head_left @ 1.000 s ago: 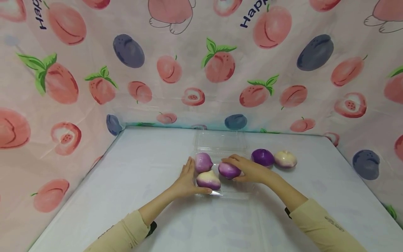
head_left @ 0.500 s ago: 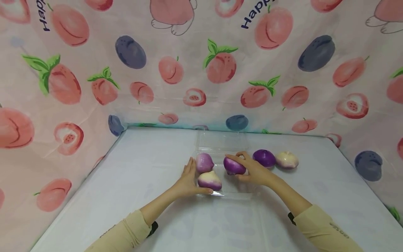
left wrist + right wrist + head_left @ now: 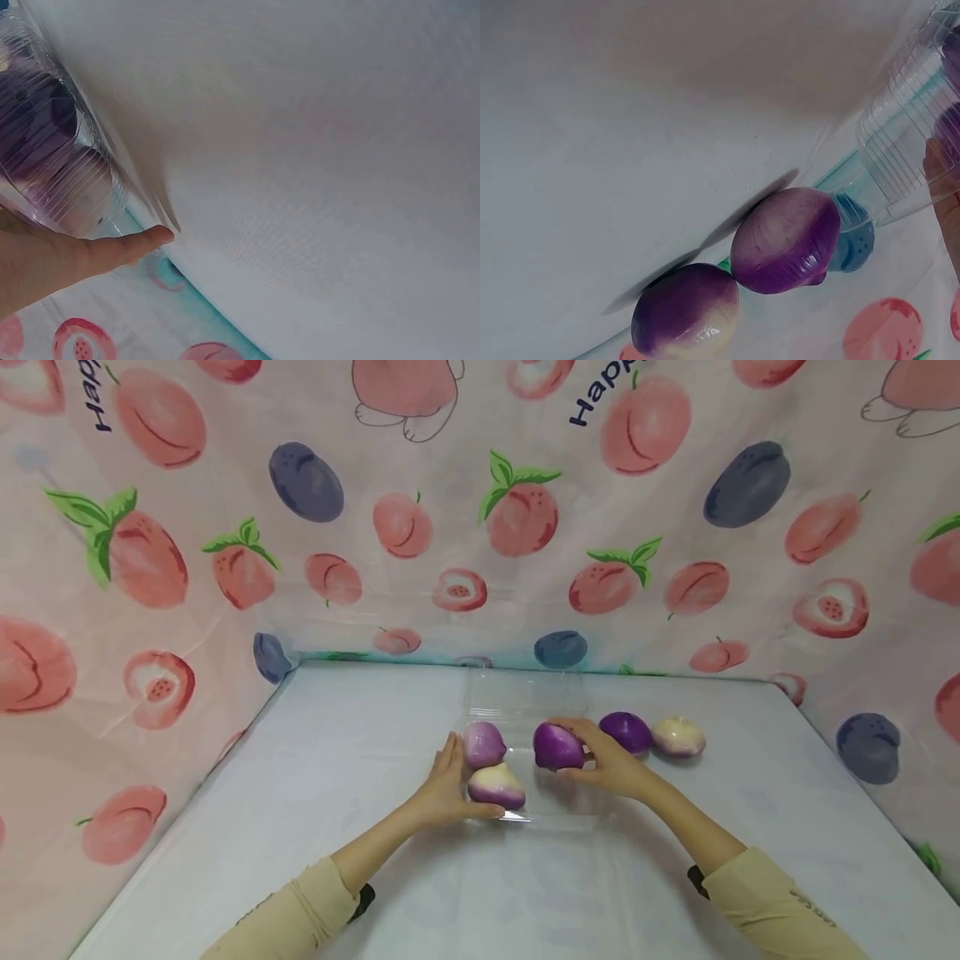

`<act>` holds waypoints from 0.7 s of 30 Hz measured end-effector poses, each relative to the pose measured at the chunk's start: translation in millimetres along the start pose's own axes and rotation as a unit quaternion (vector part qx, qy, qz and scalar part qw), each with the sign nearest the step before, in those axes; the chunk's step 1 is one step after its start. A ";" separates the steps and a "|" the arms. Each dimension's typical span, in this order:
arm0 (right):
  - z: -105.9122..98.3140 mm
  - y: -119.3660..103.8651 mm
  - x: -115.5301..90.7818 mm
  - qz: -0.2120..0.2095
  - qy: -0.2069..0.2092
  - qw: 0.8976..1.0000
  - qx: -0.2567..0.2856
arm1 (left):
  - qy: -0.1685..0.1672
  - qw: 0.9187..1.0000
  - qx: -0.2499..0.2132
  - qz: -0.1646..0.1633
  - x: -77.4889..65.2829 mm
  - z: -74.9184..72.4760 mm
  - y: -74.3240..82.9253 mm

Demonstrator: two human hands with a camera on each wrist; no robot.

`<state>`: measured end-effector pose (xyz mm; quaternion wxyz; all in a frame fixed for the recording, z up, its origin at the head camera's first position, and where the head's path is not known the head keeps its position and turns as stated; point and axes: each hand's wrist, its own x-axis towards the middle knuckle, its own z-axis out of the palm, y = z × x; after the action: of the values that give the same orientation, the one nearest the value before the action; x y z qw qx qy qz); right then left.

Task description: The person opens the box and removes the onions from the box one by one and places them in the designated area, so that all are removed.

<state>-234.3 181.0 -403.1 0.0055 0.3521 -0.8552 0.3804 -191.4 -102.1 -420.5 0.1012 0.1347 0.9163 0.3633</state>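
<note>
A clear plastic clamshell box [image 3: 540,802] stands on the table with its lid [image 3: 525,692] laid back behind it. In its left half sit a pale purple onion [image 3: 483,745] and a cream-and-purple onion [image 3: 496,787]. My left hand [image 3: 441,795] rests along the left wall, fingers straight, thumb at the front edge; the left wrist view shows its straight finger beside the ribbed wall [image 3: 97,161]. Over the box's right half, my right hand [image 3: 611,766] holds a deep purple onion [image 3: 557,747] between thumb and fingers.
Right of the box, a dark purple onion [image 3: 626,732] and a cream one [image 3: 678,737] lie side by side on the white table [image 3: 360,735]. A fruit-print cloth [image 3: 420,602] hangs behind the table and along its sides.
My right hand has shifted the held onion slightly back and to the right, turning it so its deeper purple side shows. My left hand has stayed at the box.
</note>
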 end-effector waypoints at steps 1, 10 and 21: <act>-0.5 0.1 -0.1 -0.001 0.005 1.000 0.008 | 0.002 1.000 0.000 0.002 0.6 -0.2 0.2; 1.8 6.5 -3.3 -0.021 0.024 0.999 0.026 | 0.004 1.000 0.003 -0.003 0.6 -1.0 0.2; 0.0 -4.5 -10.5 0.027 0.006 1.000 -0.006 | 0.006 1.000 -0.005 0.006 1.6 1.2 -1.4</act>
<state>-223.7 185.2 -403.1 0.0029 0.3266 -0.8665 0.3775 -192.8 -101.8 -422.4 0.0942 0.1378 0.9143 0.3690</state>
